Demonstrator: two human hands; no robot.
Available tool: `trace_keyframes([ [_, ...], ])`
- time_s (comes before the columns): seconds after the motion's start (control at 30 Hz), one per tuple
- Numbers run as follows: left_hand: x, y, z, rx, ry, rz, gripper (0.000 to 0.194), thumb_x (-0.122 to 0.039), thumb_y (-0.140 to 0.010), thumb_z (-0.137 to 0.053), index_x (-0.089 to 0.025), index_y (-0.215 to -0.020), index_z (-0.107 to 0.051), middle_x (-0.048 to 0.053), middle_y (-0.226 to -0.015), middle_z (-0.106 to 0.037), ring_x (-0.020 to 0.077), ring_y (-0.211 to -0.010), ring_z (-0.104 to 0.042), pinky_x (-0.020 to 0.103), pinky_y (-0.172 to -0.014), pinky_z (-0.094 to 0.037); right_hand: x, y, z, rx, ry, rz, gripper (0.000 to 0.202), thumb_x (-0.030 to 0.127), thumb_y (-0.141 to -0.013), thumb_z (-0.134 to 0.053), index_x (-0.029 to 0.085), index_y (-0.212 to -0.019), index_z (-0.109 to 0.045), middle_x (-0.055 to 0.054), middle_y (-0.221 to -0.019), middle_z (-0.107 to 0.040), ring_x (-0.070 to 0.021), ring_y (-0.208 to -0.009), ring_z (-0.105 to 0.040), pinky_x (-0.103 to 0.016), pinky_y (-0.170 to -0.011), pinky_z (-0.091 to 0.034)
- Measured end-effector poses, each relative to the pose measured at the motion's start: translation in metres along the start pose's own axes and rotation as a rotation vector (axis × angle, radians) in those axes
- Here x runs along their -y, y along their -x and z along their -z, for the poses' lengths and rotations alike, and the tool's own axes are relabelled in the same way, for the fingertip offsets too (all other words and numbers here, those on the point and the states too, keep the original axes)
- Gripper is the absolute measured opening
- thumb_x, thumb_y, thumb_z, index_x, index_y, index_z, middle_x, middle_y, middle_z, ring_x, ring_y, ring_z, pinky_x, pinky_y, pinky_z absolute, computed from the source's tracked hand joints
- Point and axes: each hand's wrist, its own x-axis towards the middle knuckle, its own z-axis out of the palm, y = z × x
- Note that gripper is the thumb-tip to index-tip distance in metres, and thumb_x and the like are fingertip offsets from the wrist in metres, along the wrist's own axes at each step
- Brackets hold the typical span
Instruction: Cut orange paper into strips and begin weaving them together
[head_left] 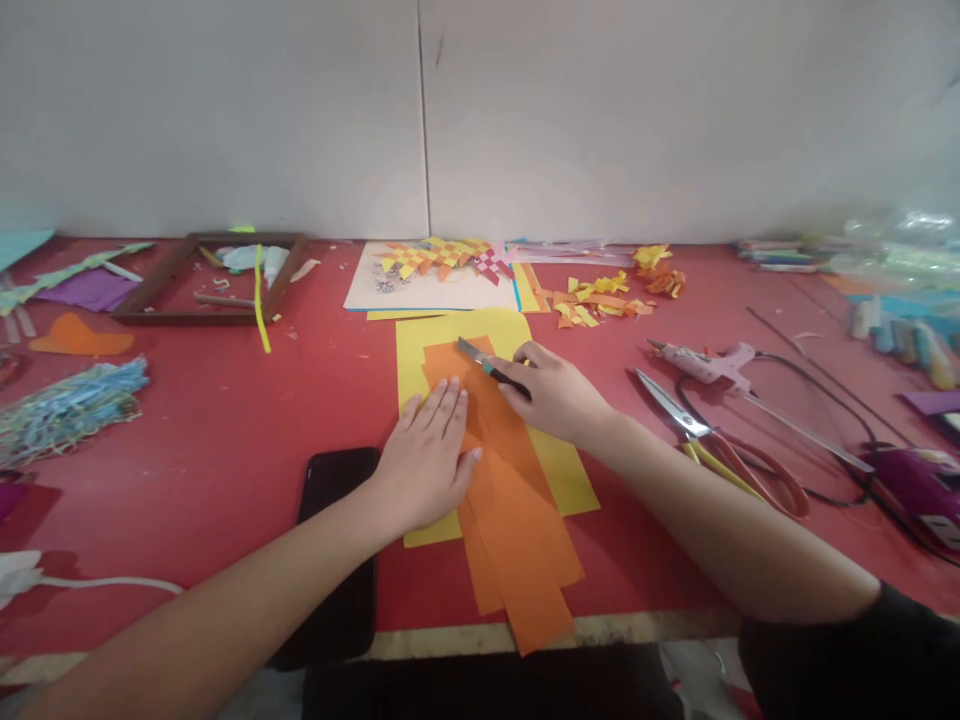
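Observation:
My left hand [429, 455] lies flat with fingers stretched out, pressing on orange paper [517, 480] and the yellow sheet beneath. In my right hand [559, 390] is a craft knife [491, 368] with a dark handle, its blade pointing up and left over the top of the orange paper. Several orange pieces overlap, their lower ends reaching past the table's front edge. Under them rests the yellow sheet [577, 490]. Beside my left wrist a black phone [341, 580] lies partly hidden by my forearm.
Scissors [694, 425] and a pink glue gun [712, 365] with its cable lie to the right. Woven paper pieces [435, 257] rest on pale sheets at the back, near paper scraps [600, 300]. A brown frame [180, 318] and blue-green strands [82, 405] are on the left.

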Motion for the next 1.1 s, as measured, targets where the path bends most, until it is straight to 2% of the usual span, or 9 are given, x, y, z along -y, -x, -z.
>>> trace_keyframes([
  [0.13, 0.001, 0.0, 0.002, 0.012, 0.016, 0.003, 0.065, -0.039, -0.099, -0.032, -0.003, -0.154, -0.028, 0.017, -0.163, -0.018, 0.0288, -0.152, -0.017, 0.051, -0.122, -0.02, -0.018, 0.014, 0.017, -0.061, 0.1, -0.113, 0.044, 0.022, -0.092, -0.047, 0.024, -0.134, -0.062, -0.01, -0.104, -0.062, -0.021, -0.08, -0.059, -0.029, -0.062, -0.04],
  [0.23, 0.002, -0.001, 0.005, -0.001, 0.034, -0.003, 0.064, -0.039, -0.098, -0.036, -0.004, -0.152, -0.032, 0.019, -0.162, -0.023, 0.0304, -0.151, -0.021, 0.052, -0.122, -0.021, -0.034, 0.027, 0.025, 0.004, 0.14, -0.184, 0.042, 0.026, -0.093, -0.047, 0.024, -0.133, -0.061, -0.01, -0.098, -0.062, -0.0229, -0.08, -0.06, -0.03, -0.059, -0.039],
  [0.37, 0.009, -0.007, 0.01, -0.032, 0.087, -0.019, 0.061, -0.043, -0.098, -0.04, -0.005, -0.145, -0.04, 0.023, -0.157, -0.035, 0.0349, -0.146, -0.032, 0.053, -0.118, -0.027, -0.053, 0.037, 0.025, 0.074, 0.187, -0.284, 0.036, 0.027, -0.092, -0.048, 0.021, -0.123, -0.064, -0.012, -0.099, -0.065, -0.0251, -0.081, -0.061, -0.03, -0.057, -0.037],
  [0.53, 0.025, -0.025, 0.02, -0.12, 0.213, -0.038, 0.041, -0.041, -0.098, -0.043, -0.013, -0.123, -0.058, 0.016, -0.133, -0.057, 0.0305, -0.126, -0.052, 0.045, -0.106, -0.043, -0.058, 0.041, 0.027, 0.046, 0.266, -0.353, 0.029, 0.021, -0.087, -0.05, 0.016, -0.109, -0.068, -0.015, -0.095, -0.066, -0.0303, -0.086, -0.062, -0.035, -0.062, -0.041],
  [0.63, 0.036, -0.036, 0.021, -0.2, 0.221, -0.011, 0.034, -0.031, -0.099, -0.04, -0.015, -0.121, -0.059, 0.012, -0.127, -0.06, 0.0273, -0.123, -0.052, 0.043, -0.107, -0.042, -0.045, 0.043, 0.026, -0.114, 0.191, -0.295, 0.029, 0.022, -0.09, -0.05, 0.014, -0.111, -0.068, -0.017, -0.099, -0.065, -0.0328, -0.096, -0.062, -0.04, -0.074, -0.047],
  [0.7, 0.044, -0.041, 0.02, -0.269, 0.221, 0.041, 0.035, -0.029, -0.098, -0.039, -0.015, -0.124, -0.057, 0.013, -0.131, -0.059, 0.0287, -0.127, -0.049, 0.046, -0.109, -0.039, -0.031, 0.044, 0.022, -0.209, 0.016, -0.196, 0.027, 0.023, -0.092, -0.05, 0.017, -0.112, -0.068, -0.013, -0.102, -0.067, -0.0291, -0.096, -0.063, -0.041, -0.082, -0.049],
  [0.8, 0.055, -0.044, 0.016, -0.32, 0.229, 0.119, 0.041, -0.034, -0.097, -0.041, -0.01, -0.129, -0.054, 0.017, -0.132, -0.059, 0.0324, -0.126, -0.049, 0.05, -0.109, -0.038, -0.01, 0.043, 0.012, -0.242, -0.164, -0.009, 0.022, 0.022, -0.094, -0.051, 0.018, -0.104, -0.07, -0.01, -0.099, -0.07, -0.0257, -0.096, -0.065, -0.04, -0.087, -0.05],
  [0.97, 0.064, -0.046, 0.011, -0.323, 0.254, 0.147, 0.051, -0.048, -0.094, -0.05, -0.012, -0.131, -0.054, 0.014, -0.129, -0.063, 0.0323, -0.128, -0.049, 0.048, -0.108, -0.04, 0.009, 0.042, -0.001, -0.177, -0.227, 0.149, 0.025, 0.028, -0.096, -0.053, 0.015, -0.108, -0.071, -0.013, -0.101, -0.068, -0.0253, -0.096, -0.063, -0.041, -0.089, -0.051],
  [1.1, 0.065, -0.048, 0.008, -0.318, 0.264, 0.092, 0.056, -0.051, -0.089, -0.061, -0.014, -0.13, -0.056, 0.013, -0.133, -0.061, 0.0321, -0.128, -0.049, 0.047, -0.109, -0.039, 0.011, 0.046, 0.0, 0.033, -0.27, 0.246, 0.052, 0.052, -0.092, -0.058, 0.016, -0.131, -0.061, -0.017, -0.126, -0.06, -0.0297, -0.12, -0.053, -0.048, -0.102, -0.047],
])
